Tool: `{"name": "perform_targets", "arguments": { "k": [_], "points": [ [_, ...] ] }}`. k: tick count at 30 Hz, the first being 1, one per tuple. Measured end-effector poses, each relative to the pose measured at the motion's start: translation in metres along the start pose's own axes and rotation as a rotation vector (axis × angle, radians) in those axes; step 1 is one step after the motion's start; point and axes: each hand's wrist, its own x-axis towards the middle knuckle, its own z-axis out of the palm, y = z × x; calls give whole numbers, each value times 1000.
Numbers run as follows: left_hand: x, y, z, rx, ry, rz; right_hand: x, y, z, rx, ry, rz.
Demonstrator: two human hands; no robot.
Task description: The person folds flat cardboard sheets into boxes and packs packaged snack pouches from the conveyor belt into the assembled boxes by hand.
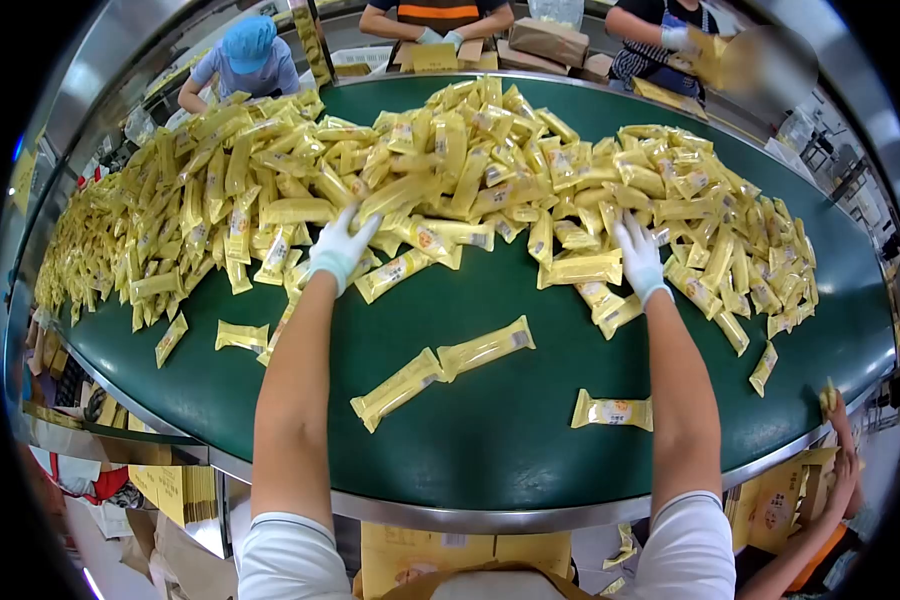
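and over on the left, the big heap of yellow packets (185, 190) is piled deep on the green table (470, 460). it looks loose and slick, so a tug low down could start a slide. a small packet (171, 340) lies near the front edge there, and a spill could nudge it over the metal rim (470, 518).

here's the left hand (343, 247), gloved, fingers spread wide against the heap's near side, nothing visibly clasped. pressing in there might crumple wrappers, or roll packets back under the forearm.

in the middle, two loose packets (398, 390) (486, 349) lie slanting, almost end to end; a forearm swinging inward could sweep them about.

now the right hand (641, 255), fingers apart, tips in among the packets, a long packet (580, 269) just beside it. no firm hold visible, so anything caught between fingertips could slip. nearer the rim, a flat packet (612, 411) sits beside the forearm, easily knocked by the elbow.

far right, another person's hand (830, 400) is at the edge; a long reach that way risks a bump.
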Motion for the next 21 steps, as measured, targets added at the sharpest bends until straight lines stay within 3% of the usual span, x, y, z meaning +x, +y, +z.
{"name": "perform_targets", "arguments": {
  "k": [1, 3, 5, 7, 8, 9, 13, 17, 18, 21],
  "points": [
    [0, 9, 6, -33, -20, -31, -9, -32, 5, -110, 6, 100],
    [-9, 26, 29, 173, 26, 133, -17, -52, 24, -154, -13, 68],
    [-30, 66, 43, 281, -112, 234, -37, -72, 44, -265, 95, -79],
    [-49, 97, 44, 182, -204, 276, -39, -58, 66, -355, 72, -316],
    [-49, 100, 55, 218, -166, 304, -38, -51, 80, -342, 84, -404],
    [-53, 103, 65, 270, -223, 391, -57, -75, 70, -256, 10, -307],
    [-113, 106, 65, 140, -187, 523, -110, -98, 71, -12, -4, -312],
    [-143, 87, 52, 99, -241, 615, -164, -114, 55, -4, -34, -279],
    [-154, 94, 35, 149, -366, 538, -177, -118, 52, -15, -51, -262],
    [-182, 80, 22, 152, -285, 639, -215, -132, 33, -101, -132, -206]
  ]
}}
